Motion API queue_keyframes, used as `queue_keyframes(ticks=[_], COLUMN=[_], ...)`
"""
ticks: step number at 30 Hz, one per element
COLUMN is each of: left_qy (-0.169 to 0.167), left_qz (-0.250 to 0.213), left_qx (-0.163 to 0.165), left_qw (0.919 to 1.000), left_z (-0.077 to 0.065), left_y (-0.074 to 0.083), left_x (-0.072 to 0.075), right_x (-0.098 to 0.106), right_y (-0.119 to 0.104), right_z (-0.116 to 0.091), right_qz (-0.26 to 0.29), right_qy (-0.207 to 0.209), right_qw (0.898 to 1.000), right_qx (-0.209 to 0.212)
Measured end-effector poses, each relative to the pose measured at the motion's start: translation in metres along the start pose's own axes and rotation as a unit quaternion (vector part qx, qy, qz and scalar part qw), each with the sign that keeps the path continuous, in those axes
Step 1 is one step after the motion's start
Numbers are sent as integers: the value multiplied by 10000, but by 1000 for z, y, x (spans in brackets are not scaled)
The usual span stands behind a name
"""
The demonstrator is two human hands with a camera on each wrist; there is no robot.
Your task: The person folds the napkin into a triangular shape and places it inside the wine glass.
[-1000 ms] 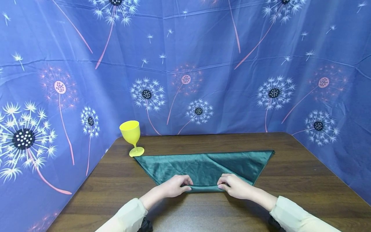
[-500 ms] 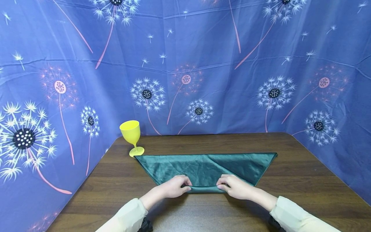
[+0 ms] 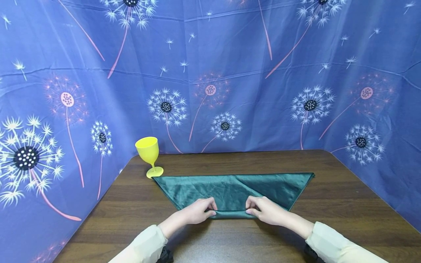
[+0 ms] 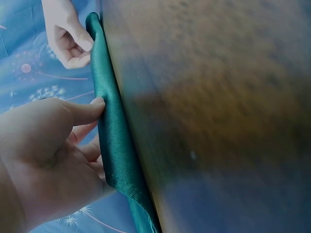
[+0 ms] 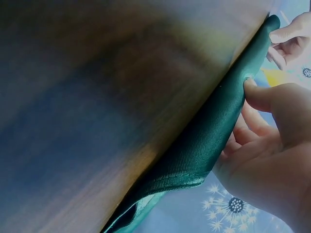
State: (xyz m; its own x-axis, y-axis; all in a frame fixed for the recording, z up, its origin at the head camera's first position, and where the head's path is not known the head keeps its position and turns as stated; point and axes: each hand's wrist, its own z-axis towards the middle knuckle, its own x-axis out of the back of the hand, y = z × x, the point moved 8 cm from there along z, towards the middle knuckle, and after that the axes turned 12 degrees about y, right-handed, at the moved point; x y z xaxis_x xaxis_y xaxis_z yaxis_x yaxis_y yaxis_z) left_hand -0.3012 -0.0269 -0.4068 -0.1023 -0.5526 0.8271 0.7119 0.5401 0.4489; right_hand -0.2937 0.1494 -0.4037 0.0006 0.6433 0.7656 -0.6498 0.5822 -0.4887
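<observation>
Clock centred on the cloth, head view. Blue curtain [image 3: 263, 87] hangs round the table from 9 thru 12 to 3 o'clock, printed w/ white + pink dandelions [image 3: 166, 106]. Brown wood table [image 3: 348, 208] below it, grain running L–R, pale shine at 6.

Dk green cloth [image 3: 210, 190] lies mid-table, shiny, w/ some creases. Long edge at 12, sides slanting in twd 6, where the near edge is turned over into a narrow roll [image 3: 231, 214]. One crease runs from approx 12 down twd 4.

Pale sleeves: L sleeve [image 3: 146, 241] at 8, R sleeve [image 3: 332, 241] at 4, a bit of blk gear [image 3: 165, 255] showing under the L one.

Yellow cup [image 3: 148, 150], stemmed, stands upright at 10, foot right by the cloth's far L corner; can't tell if they touch.

L hand [image 3: 199, 212] at 8, pinching the roll: thumb on the near side, fingers bent behind. R hand [image 3: 267, 212] at 4, same grip on the R part of the roll. Hands apart, w/ a stretch of roll btwn. Wrist views confirm both thumbs on the cloth; fingertips behind it partly hidden.
</observation>
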Motion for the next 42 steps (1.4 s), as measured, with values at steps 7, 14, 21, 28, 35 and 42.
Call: queue_keyframes(ticks=[7, 14, 21, 28, 35, 42], left_qy=[8, 8, 137, 63, -45, -26], left_qz=[328, 408, 279, 277, 11, 45], left_qx=[-75, -140, -459, -410, -230, -245], left_qw=[9994, 9991, 9985, 9988, 9997, 9997], left_z=[-1, -3, -1, 1, 2, 0], left_y=[2, 2, 6, 3, 2, 1], left_x=[1, 1, 3, 3, 3, 3], right_x=[1, 4, 4, 4, 2, 0], right_y=[-2, -5, -3, -3, -5, -7], right_z=[0, 0, 1, 2, 1, -1], right_qz=[36, -255, -268, -244, -259, -300], right_qy=[77, 259, 158, 146, 73, 87], right_qw=[9999, 9989, 9994, 9994, 9993, 9988], right_qx=[72, 300, 130, 213, 244, 375])
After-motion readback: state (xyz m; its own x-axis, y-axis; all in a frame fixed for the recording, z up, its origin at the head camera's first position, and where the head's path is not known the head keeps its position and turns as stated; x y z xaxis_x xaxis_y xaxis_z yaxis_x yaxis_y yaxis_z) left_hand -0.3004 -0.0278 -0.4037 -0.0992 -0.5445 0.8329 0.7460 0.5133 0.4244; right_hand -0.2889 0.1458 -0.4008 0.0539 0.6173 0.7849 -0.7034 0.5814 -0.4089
